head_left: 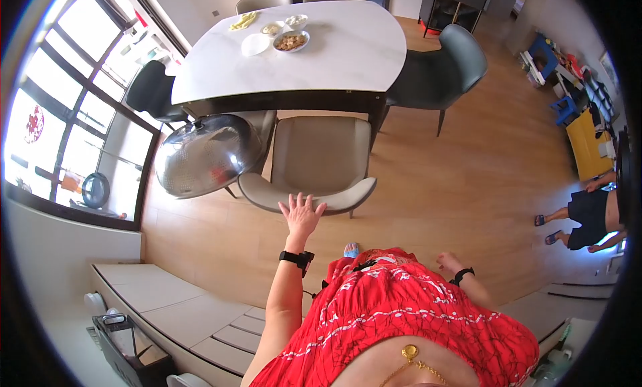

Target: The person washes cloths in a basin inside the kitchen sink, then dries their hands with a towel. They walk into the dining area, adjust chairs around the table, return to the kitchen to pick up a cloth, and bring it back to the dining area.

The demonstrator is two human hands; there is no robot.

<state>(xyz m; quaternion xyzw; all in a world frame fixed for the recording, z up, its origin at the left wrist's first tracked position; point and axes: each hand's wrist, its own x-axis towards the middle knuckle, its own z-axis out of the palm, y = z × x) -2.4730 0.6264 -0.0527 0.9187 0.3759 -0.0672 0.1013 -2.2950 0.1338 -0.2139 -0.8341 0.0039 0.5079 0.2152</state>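
Note:
My left hand (302, 218), fingers spread, reaches forward over the top of the backrest of a beige chair (321, 153) and appears to touch it. A black band circles that wrist. Low beside the red patterned dress, my right hand (450, 261) hangs with loosely bent fingers and nothing visible in it. Left of the beige chair, a large shiny metal dome-shaped lid (207, 153) lies on another chair. Beyond both stands a white-topped table (348, 53) holding a bowl of brown food (291, 41), a white plate (255, 45) and smaller bowls.
A dark chair (438, 73) stands at the table's right side, and a black chair (155, 93) at its left. A low cabinet (160, 300) runs along the lower left. At far right a person in dark shorts (588, 216) stands near a yellow panel (588, 146).

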